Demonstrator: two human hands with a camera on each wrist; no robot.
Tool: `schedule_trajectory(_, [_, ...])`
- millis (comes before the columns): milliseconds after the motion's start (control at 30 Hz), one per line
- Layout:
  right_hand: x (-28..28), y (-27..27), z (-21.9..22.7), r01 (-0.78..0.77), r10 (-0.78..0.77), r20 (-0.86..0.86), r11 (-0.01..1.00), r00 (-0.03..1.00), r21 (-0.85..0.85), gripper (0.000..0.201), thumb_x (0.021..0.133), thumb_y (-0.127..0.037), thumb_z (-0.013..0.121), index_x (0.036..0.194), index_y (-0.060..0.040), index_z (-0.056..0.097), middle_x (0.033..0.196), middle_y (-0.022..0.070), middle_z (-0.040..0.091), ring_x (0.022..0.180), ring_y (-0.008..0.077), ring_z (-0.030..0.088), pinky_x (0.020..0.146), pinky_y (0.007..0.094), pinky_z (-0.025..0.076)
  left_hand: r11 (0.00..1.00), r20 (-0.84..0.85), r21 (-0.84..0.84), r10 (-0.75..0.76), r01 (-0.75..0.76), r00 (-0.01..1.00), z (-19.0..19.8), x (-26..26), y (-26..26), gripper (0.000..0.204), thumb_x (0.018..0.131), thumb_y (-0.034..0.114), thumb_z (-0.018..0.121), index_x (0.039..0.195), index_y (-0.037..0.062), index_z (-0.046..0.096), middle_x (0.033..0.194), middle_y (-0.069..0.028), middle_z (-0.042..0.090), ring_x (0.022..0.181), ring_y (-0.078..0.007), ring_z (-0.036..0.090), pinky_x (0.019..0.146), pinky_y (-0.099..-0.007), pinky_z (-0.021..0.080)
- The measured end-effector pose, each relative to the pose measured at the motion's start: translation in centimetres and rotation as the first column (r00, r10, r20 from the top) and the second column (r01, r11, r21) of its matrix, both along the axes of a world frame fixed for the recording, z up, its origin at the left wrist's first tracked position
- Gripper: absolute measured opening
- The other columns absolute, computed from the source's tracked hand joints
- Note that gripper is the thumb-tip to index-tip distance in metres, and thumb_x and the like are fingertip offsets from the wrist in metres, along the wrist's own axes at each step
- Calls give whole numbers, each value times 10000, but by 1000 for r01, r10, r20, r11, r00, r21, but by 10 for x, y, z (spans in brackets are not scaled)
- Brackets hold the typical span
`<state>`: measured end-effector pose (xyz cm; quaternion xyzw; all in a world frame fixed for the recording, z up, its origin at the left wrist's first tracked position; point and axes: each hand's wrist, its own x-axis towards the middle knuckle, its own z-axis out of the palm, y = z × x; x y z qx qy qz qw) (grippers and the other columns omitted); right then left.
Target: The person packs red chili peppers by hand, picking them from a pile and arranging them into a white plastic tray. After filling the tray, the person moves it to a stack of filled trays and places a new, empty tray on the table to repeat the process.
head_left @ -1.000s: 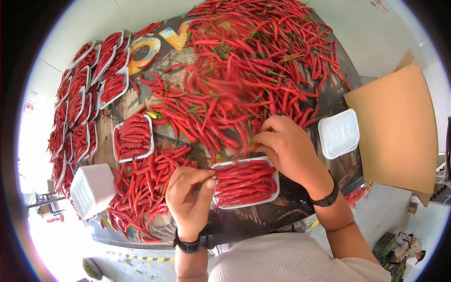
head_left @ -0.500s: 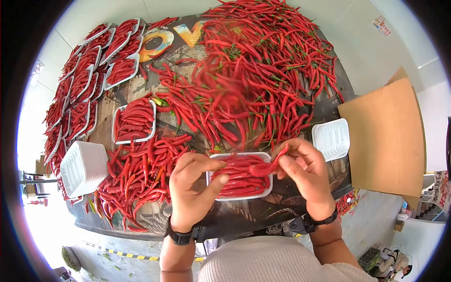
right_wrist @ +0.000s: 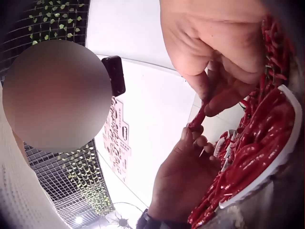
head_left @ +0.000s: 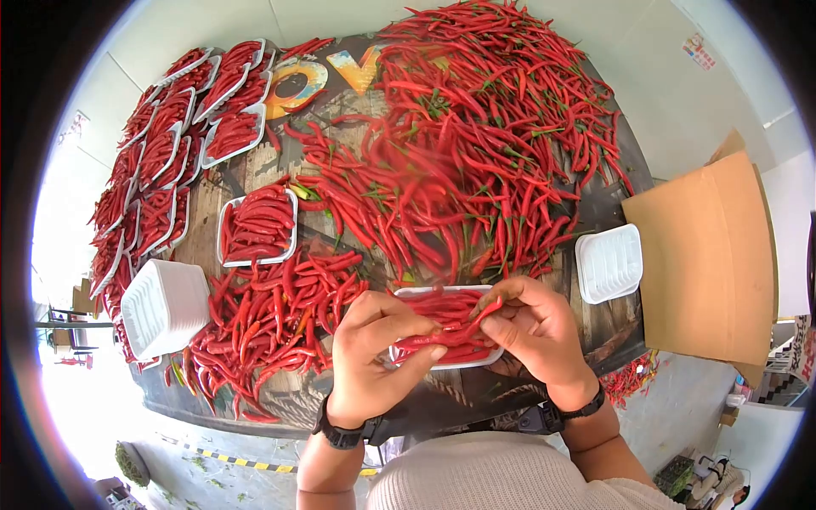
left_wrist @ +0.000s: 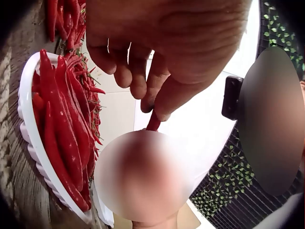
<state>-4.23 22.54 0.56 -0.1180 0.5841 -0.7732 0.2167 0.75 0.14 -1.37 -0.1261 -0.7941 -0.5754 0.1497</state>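
A red chili pepper (head_left: 476, 321) is stretched between both hands above a white tray (head_left: 481, 363) filled with red chilies. Thumb and fingertips of my left hand (head_left: 376, 357) pinch one end of it. At the other end, my right hand (head_left: 541, 342) grips it between thumb and fingers. The right wrist view has the pepper (right_wrist: 197, 119) bridging the two hands, and the left wrist view catches its tip (left_wrist: 153, 123) under the left thumb. Both hands partly cover the tray in the head view, and glossy chilies (left_wrist: 64, 129) lie lengthwise in it.
A large heap of stemmed chilies (head_left: 501, 127) spreads behind the tray. To the left lie a smaller pile (head_left: 272, 319), a filled tray (head_left: 257, 225), stacked empty trays (head_left: 166, 310) and rows of filled trays (head_left: 161, 153). Rightward are empty trays (head_left: 609, 263) and a cardboard box (head_left: 705, 263).
The right hand came back from the heap's near edge with a pepper and carried it over the tray. The left hand moved right and now pinches its other end.
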Motion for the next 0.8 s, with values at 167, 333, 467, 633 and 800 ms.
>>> schedule_trajectory(167, [0, 0, 0, -57, 64, -81, 994, 995, 97, 179, 937, 15, 714, 1100, 30, 642, 1044, 40, 657, 963, 110, 641, 810, 264, 549, 997, 73, 42, 63, -66, 995, 8, 1, 3, 244, 669, 32, 855, 892, 73, 765, 898, -60, 673, 827, -233, 632, 747, -354, 492])
schedule_trajectory(333, [7, 33, 44, 383, -275, -376, 889, 885, 251, 153, 921, -5, 730, 1060, 5, 667, 993, 58, 662, 931, 125, 633, 810, 270, 534, 986, 88, 128, 93, -104, 992, 9, 1, 1, 206, 716, 76, 863, 890, 39, 758, 868, -72, 663, 838, -221, 617, 760, -342, 483])
schedule_trajectory(467, [26, 121, 95, 971, -524, -851, 181, -39, -156, 204, 904, -96, 772, 1035, 26, 673, 1043, 97, 694, 964, 184, 654, 889, 329, 531, 974, 76, 178, 127, -139, 989, 5, 3, -1, 190, 772, 106, 855, 901, 17, 748, 882, -75, 663, 840, -204, 598, 748, -322, 474])
schedule_trajectory(633, [27, 193, 171, 805, -109, -822, -308, -559, -507, 204, 921, -97, 755, 1052, 48, 699, 1088, 166, 734, 983, 219, 704, 884, 351, 562, 972, 97, 192, 121, -138, 988, 5, 6, -1, 253, 849, 205, 838, 890, 0, 695, 909, -55, 592, 845, -163, 550, 762, -287, 434])
schedule_trajectory(800, [10, 245, 185, 874, -33, -976, -440, 215, 207, 266, 983, -176, 666, 1194, -24, 720, 1136, 134, 747, 1069, 185, 699, 915, 322, 529, 966, 74, 205, 148, -160, 986, 4, 5, 2, 157, 783, 94, 848, 874, 27, 739, 866, -60, 652, 821, -194, 590, 732, -312, 461])
